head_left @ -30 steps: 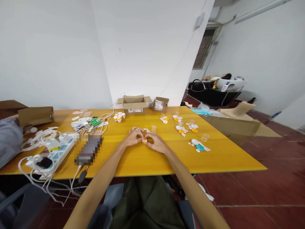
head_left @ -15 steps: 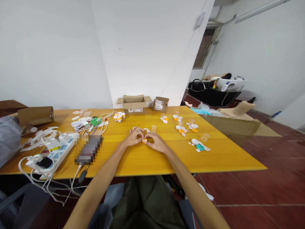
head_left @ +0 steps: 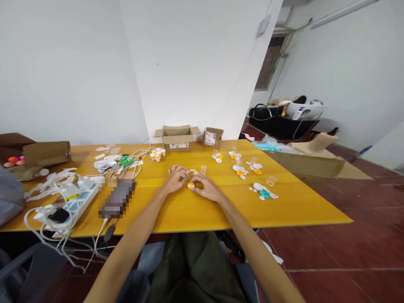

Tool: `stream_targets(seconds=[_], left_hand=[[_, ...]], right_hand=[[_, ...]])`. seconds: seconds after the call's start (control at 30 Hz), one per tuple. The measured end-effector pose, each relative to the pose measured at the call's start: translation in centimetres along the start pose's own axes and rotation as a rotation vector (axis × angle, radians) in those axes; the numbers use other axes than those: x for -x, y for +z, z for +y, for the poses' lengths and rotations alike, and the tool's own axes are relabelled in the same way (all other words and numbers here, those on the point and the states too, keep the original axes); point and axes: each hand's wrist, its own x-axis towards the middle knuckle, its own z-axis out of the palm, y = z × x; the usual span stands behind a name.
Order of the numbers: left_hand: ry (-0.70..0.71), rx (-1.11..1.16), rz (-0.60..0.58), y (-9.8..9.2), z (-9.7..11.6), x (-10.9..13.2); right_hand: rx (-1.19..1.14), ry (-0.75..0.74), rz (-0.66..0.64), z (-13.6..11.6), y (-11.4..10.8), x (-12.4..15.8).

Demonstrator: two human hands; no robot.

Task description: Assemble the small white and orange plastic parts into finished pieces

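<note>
Between the thumb and fingers of my right hand (head_left: 205,188) is a small orange and white round plastic part (head_left: 190,186), held low over the table. My left hand (head_left: 175,178) is apart from it, to its left. Its curled fingers close around a small white plastic piece (head_left: 183,175), partly hidden by the fingertips. Just beyond both hands lie several small white pieces (head_left: 196,172) with dark marks. A clear plastic cup (head_left: 203,170) stands behind my right hand's fingers.
Groups of orange and white parts (head_left: 240,172) and a teal ring (head_left: 264,193) lie to the right. Assembled orange and white pieces (head_left: 158,154) cluster at the back left. Two cardboard boxes (head_left: 179,145) stand by the wall. Left are a power strip (head_left: 90,193), cables and a blurred-out device (head_left: 117,198).
My left hand has let go of the orange and white part and drawn back left to the small white pieces. The right hand keeps the part, turned more into view.
</note>
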Motion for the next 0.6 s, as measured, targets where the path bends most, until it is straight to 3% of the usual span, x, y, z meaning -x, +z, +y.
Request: stream_targets(seconds=[0.4, 0.6], left_hand=[[0.101, -0.177, 0.004, 0.6, -0.1, 0.2], [0.200, -0.269, 0.080, 0.6, -0.2, 0.2]], right_hand=[[-0.036, 0.034, 0.000, -0.2, -0.1, -0.1], [-0.082, 0.053, 0.099, 0.8, 0.3, -0.3]])
